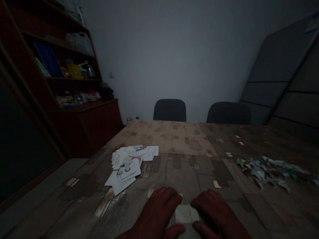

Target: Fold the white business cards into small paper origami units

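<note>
On the patterned table [174, 169], the left hand [163, 207] and the right hand [211, 212] curve in from either side of a small creased white paper [183, 214] at the near edge of the view, fingers and thumbs at its sides, though whether they pinch it I cannot tell. A loose pile of printed white sheets [127, 169] lies beyond and to the left, and a spread of folded paper pieces [271, 169] to the right, with two dark chairs [169, 110] standing at the table's far side.
</note>
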